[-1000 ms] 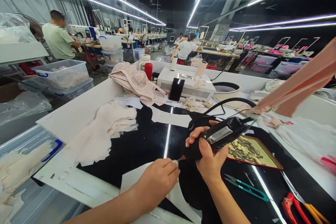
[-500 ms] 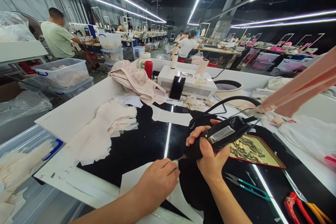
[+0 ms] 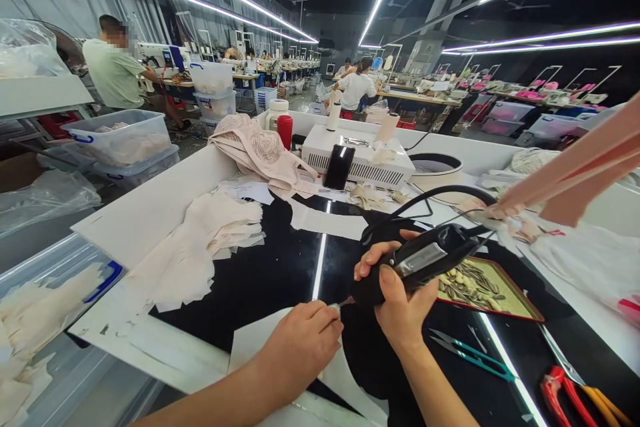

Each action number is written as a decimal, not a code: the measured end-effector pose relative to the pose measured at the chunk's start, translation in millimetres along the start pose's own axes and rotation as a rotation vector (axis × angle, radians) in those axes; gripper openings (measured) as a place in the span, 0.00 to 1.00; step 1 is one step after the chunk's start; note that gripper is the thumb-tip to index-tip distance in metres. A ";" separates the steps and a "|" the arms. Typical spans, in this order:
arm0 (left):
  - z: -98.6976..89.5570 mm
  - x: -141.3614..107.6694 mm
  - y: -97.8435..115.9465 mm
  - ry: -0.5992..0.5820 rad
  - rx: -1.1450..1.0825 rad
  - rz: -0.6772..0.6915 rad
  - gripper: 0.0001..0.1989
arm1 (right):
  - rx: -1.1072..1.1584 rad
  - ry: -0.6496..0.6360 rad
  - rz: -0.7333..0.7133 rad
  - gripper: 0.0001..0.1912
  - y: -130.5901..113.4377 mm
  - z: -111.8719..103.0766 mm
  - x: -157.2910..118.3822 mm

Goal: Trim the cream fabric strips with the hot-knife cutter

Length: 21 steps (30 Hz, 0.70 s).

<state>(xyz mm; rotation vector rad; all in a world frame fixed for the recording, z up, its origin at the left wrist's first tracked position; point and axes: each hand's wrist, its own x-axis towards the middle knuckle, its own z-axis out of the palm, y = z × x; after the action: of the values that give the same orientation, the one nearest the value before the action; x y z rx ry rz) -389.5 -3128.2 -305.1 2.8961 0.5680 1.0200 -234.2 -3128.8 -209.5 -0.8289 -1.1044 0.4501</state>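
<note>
A white panel (image 3: 253,338) is lying beneath the left hand (image 3: 311,340), whose curled fingers' hold I cannot tell. A corded black hand tool (image 3: 421,257) is sitting in the gripping right hand (image 3: 400,310), its long axis running toward the left fingers, thin tip (image 3: 347,301) just beside them.

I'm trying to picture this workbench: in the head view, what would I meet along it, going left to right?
Stack of pale fabric pieces → left hand → right hand holding a black tool → tray of seeds → red-handled scissors.
</note>
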 end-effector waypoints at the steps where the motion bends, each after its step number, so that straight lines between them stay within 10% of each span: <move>1: 0.9 -1.6 0.6 -0.004 0.001 -0.004 0.07 | 0.001 -0.004 -0.006 0.23 0.1 0.0 0.0; 21: 6.4 -8.7 4.8 0.077 0.117 0.017 0.13 | -0.021 -0.005 0.001 0.23 -0.7 1.1 1.4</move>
<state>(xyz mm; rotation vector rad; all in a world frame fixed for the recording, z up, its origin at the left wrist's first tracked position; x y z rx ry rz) -390.4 -3135.0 -314.7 2.9774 0.6285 1.1425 -234.6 -3127.9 -208.0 -0.8472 -1.1150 0.4426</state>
